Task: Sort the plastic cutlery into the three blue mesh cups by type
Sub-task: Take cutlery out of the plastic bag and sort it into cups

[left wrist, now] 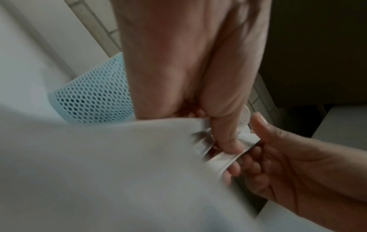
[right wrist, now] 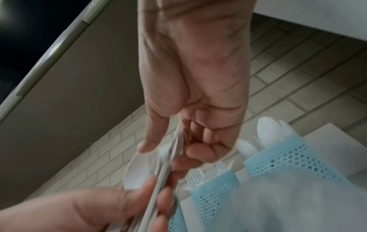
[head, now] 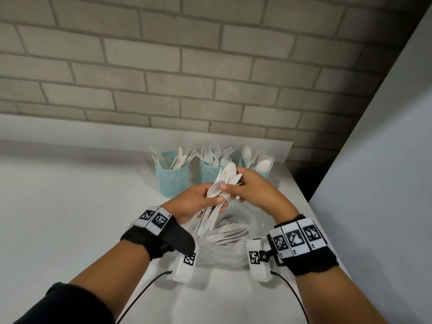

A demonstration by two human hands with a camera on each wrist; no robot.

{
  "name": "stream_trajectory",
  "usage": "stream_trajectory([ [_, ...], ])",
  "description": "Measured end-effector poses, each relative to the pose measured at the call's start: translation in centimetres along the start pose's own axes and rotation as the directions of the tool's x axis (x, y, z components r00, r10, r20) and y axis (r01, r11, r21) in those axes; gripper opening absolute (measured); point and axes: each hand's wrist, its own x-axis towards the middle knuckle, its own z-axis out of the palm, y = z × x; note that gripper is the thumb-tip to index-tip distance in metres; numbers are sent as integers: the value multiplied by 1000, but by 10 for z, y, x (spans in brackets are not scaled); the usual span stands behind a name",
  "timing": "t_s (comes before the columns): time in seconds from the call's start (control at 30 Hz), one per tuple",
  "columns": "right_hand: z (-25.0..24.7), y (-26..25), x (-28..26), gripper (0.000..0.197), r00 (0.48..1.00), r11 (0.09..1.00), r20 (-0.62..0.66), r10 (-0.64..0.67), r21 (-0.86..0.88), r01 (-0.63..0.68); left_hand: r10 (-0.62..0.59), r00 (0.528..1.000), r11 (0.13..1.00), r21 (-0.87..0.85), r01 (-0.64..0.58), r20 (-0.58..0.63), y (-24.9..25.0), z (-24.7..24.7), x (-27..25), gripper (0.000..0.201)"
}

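Note:
Three blue mesh cups stand at the back of the counter: the left cup (head: 171,182) holds knives, the middle cup (head: 208,173) forks, the right cup (head: 243,163) spoons. My left hand (head: 214,200) grips a bundle of white plastic cutlery (head: 211,217) by its middle, above the bowl. My right hand (head: 233,189) pinches pieces at the top of that bundle, among them a spoon (head: 215,189). In the right wrist view the right hand's thumb and fingers (right wrist: 176,146) close on the bundle (right wrist: 164,171), with the left hand (right wrist: 103,208) below. The left wrist view shows my left thumb (left wrist: 224,135) pressed on the cutlery (left wrist: 210,149).
A clear bowl (head: 254,220) with more white cutlery (head: 230,232) sits on the white counter (head: 70,206) under my hands. A brick wall runs behind the cups. A pale panel (head: 385,160) rises on the right, past the counter's edge.

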Motion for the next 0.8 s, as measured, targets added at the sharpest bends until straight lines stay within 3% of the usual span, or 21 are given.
stream_trajectory([
  [0.17, 6, 1, 11, 27, 997, 988, -64, 43, 151, -33, -7, 995, 997, -77, -1, -104, -2, 1, 5, 17],
  [0.4, 4, 3, 22, 10, 986, 921, -83, 146, 374, -105, -113, 989, 974, -207, 93, -91, 0, 2, 5, 17],
  [0.5, 1, 6, 27, 11, 971, 907, -122, 204, 397, -140, -97, 987, 974, -218, 68, -126, 1, 2, 6, 18],
  [0.63, -2, 8, 33, 29, 957, 892, -170, 237, 428, -145, -63, 980, 976, -217, 21, -188, 1, 2, 6, 17],
  [0.73, -1, 6, 38, 35, 947, 945, -272, 172, 316, -80, -54, 973, 974, -226, 3, -223, 1, 3, 6, 15],
  [0.8, -4, -1, 44, 32, 906, 962, -412, 98, 273, 20, -43, 962, 971, -236, -23, -270, 2, 3, 5, 13],
])
